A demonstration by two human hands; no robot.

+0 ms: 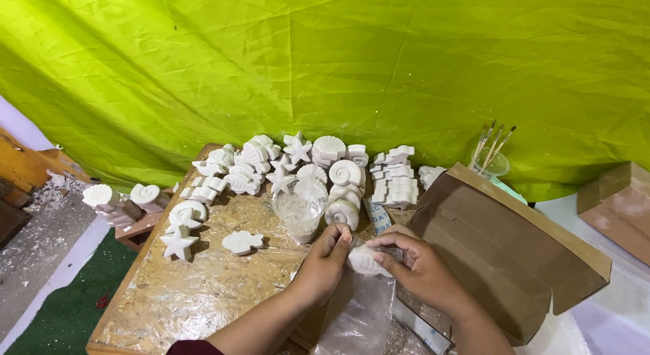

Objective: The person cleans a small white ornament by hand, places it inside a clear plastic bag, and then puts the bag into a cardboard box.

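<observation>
A green cloth (338,70) hangs across the far side, above a chipboard table (189,287) with an open cardboard box (501,253) at its right edge. White plaster shells and stars (318,169) crowd the far part of the table around a clear plastic cup (300,207). At the near middle, the left hand (325,260) and right hand (416,263) pinch a small white plaster shell (364,260) between their fingers, over a clear plastic bag (359,307).
</observation>
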